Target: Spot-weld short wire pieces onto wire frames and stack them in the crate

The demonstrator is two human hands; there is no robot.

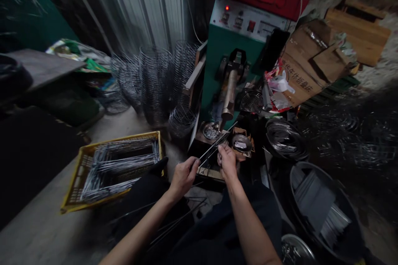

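Observation:
My left hand (185, 173) is closed on the near end of a thin wire frame (208, 151), which slants up and to the right. Just right of it, my right hand (226, 160) pinches the same wire piece by its side. The far end of the wire reaches close below the metal electrode arm (230, 95) of a green machine (213, 56). A round dish of small metal parts (211, 131) sits beyond my hands, and a second dish (241, 143) stands to its right.
At left is a yellow crate (72, 178) of wire frames. Wire baskets (155, 83) stand behind it. To the right are coiled wire rings (284, 138), a black tub (351, 211) with flat strips, and a cardboard box (303, 66).

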